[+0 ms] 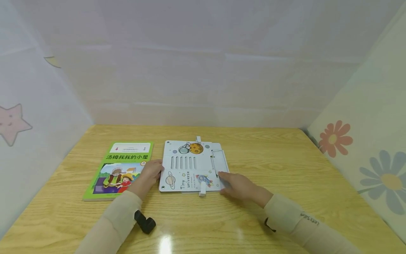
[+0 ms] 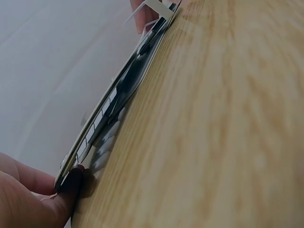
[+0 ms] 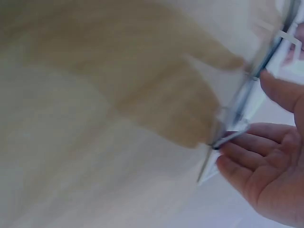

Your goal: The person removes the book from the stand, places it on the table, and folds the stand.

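A white book stand (image 1: 203,158) with planet and rocket prints and the words "Tiny universe" lies flat in the middle of the table. My left hand (image 1: 150,173) pinches its left edge; the left wrist view has the thumb (image 2: 71,183) beneath and fingers above. At the stand's lower right corner is my right hand (image 1: 239,187), holding the right edge, with the thumb (image 3: 278,90) on it and the fingers near the wire prop (image 3: 232,135). Two small white page clips stick out, one at the top (image 1: 198,139) and another at the bottom (image 1: 202,189).
Left of the stand lies a green picture book (image 1: 118,173), partly behind my left hand. Both share a wooden table (image 1: 272,151). A pale curtain (image 1: 203,77) hangs behind it, with printed side drapes at left and right.
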A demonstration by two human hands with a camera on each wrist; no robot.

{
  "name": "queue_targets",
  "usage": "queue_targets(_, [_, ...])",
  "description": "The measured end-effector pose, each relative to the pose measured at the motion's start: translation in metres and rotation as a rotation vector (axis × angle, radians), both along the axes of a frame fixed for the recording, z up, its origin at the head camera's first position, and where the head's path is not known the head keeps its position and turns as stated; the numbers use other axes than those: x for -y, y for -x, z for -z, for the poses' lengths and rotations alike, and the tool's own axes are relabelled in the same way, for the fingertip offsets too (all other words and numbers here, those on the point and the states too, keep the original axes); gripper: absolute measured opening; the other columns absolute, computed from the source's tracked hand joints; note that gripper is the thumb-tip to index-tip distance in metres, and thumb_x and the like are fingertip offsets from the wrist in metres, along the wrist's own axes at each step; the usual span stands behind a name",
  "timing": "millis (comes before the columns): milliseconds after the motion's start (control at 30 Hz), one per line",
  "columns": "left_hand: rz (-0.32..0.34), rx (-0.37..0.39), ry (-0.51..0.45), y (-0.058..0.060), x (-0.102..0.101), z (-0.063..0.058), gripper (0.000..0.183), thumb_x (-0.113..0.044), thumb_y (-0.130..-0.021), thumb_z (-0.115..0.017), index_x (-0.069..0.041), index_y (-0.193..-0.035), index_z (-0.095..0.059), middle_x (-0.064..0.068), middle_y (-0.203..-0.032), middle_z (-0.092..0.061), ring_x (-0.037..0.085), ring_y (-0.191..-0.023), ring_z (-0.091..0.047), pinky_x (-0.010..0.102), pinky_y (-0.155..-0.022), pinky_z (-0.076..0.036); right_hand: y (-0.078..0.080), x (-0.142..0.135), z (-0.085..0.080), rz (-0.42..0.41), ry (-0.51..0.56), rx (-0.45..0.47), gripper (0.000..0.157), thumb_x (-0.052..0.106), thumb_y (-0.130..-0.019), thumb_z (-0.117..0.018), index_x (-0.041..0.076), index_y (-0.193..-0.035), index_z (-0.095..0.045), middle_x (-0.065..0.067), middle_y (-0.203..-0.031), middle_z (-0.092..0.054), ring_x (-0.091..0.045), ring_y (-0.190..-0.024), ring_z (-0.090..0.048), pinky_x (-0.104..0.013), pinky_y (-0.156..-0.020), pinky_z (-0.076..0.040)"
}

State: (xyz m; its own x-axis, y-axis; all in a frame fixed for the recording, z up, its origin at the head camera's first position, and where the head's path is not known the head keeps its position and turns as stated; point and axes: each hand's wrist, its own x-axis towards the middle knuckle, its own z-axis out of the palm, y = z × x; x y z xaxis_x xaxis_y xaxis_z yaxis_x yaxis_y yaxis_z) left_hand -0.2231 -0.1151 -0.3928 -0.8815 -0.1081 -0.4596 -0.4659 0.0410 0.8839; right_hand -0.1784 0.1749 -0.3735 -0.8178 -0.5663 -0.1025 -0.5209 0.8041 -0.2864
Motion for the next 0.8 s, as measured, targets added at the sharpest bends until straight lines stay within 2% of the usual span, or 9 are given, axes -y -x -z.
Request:
queue_targets(133, [-0.003,-0.005,-0.037,0.001,0.0,0.002,0.048,0.009,-0.08,-0.039,0.004,-0.127,-0.036,0.018,-0.122,-0.043,0.025,-0.106,-0.042,0.03,-0.084,-0.038,0.0,0.009,-0.008,-0.001,0.025,0.018,0.06,0.029,-0.079,-0.062,-0.005,-0.124,-0.041,-0.016,-0.124,-0.044,-0.026,-0.113,-0.041,-0.036,-0.092,-0.033])
queue_targets(233, [-0.005,-0.017,-0.061,0.002,0.001,0.003,0.047,0.009,-0.081,-0.039,0.004,-0.127,-0.036,0.019,-0.123,-0.043,0.026,-0.108,-0.041,0.033,-0.089,-0.036,0.0,0.018,-0.014,-0.018,0.055,0.023,0.065,0.033,-0.076,-0.065,-0.003,-0.125,-0.04,-0.015,-0.126,-0.042,-0.025,-0.115,-0.038,-0.036,-0.094,-0.031])
queue_targets(400, [-0.006,-0.028,-0.079,0.001,0.002,0.003,0.046,0.01,-0.081,-0.039,0.005,-0.126,-0.037,0.019,-0.122,-0.043,0.027,-0.11,-0.041,0.034,-0.09,-0.035,-0.001,0.034,-0.014,-0.061,0.065,0.049,0.072,0.039,-0.073,-0.066,-0.002,-0.126,-0.04,-0.012,-0.126,-0.043,-0.023,-0.116,-0.037,-0.034,-0.095,-0.03])
queue_targets(500, [0.001,-0.028,-0.08,0.0,0.001,0.003,0.046,0.01,-0.081,-0.039,0.005,-0.126,-0.037,0.019,-0.122,-0.043,0.027,-0.109,-0.042,0.033,-0.089,-0.036,-0.001,0.04,-0.011,-0.078,0.05,0.038,0.072,0.043,-0.072,-0.065,-0.002,-0.124,-0.042,-0.01,-0.122,-0.047,-0.02,-0.112,-0.042,-0.032,-0.092,-0.034])
queue_targets(633, [0.002,-0.016,-0.06,-0.001,0.001,0.002,0.046,0.009,-0.08,-0.04,0.005,-0.126,-0.037,0.019,-0.121,-0.045,0.026,-0.107,-0.044,0.032,-0.086,-0.038,0.0,0.044,-0.008,-0.072,0.033,0.019,0.069,0.045,-0.071,-0.065,0.0,-0.12,-0.048,-0.008,-0.116,-0.053,-0.015,-0.099,-0.05,-0.028,-0.083,-0.04])
queue_targets(800, [-0.001,-0.011,-0.061,-0.001,0.0,0.002,0.046,0.01,-0.08,-0.04,0.005,-0.126,-0.037,0.019,-0.121,-0.044,0.026,-0.107,-0.043,0.032,-0.087,-0.038,0.002,0.046,-0.008,-0.052,0.027,0.028,0.068,0.047,-0.069,-0.066,0.003,-0.118,-0.052,-0.006,-0.113,-0.055,-0.013,-0.097,-0.051,-0.027,-0.081,-0.041])
